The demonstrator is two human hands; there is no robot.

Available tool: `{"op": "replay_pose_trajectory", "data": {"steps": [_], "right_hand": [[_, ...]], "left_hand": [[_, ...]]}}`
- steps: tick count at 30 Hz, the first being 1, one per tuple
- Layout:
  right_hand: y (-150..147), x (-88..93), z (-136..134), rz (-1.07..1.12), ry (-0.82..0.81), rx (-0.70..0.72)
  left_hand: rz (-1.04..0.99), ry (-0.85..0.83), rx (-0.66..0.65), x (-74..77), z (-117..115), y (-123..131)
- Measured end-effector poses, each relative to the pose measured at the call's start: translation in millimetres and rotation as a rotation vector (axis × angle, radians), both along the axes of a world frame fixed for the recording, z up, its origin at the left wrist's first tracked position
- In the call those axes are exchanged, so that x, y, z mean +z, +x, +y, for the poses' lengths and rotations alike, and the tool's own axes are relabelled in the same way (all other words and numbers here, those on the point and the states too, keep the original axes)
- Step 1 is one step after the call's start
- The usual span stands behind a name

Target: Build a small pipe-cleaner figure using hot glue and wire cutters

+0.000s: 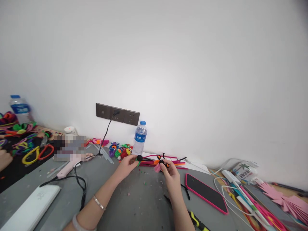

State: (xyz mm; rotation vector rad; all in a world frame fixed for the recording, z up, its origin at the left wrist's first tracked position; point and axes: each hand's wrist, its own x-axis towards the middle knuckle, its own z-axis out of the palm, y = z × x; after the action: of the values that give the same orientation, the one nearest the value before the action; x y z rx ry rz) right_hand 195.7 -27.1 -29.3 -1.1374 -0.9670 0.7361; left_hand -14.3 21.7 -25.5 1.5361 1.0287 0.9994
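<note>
My left hand pinches a small piece with a round black top and a green part below it. A little to the right, my right hand grips a small black and orange craft piece with a pink bit hanging at its lower side. The two pieces are apart. Behind both hands lies a bundle of red, pink and orange pipe cleaners. Several finished-looking fuzzy figures stand just left of my left hand, by a water bottle.
A pink glue gun with a black cord and a white power bank lie left. Yellow-handled scissors sit near another person's hand. On the right are a pink-cased phone, a white cable and folded pink paper.
</note>
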Motion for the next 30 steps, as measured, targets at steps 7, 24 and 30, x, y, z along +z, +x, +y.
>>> {"op": "replay_pose_trajectory", "data": {"steps": [7, 24, 30], "right_hand": [[-1, -9.5, 1, -0.037, -0.039, 0.037], [-12, -12.1, -11, -0.678, -0.168, 0.181], [5, -9.9, -8, -0.845, -0.192, -0.188]], "left_hand": [[0.195, 0.159, 0.047, 5.8, 3, -13], [0.617, 0.248, -0.236, 31.2, -10, -30], [0.71, 0.256, 0.004, 19.4, 4, -35]]}}
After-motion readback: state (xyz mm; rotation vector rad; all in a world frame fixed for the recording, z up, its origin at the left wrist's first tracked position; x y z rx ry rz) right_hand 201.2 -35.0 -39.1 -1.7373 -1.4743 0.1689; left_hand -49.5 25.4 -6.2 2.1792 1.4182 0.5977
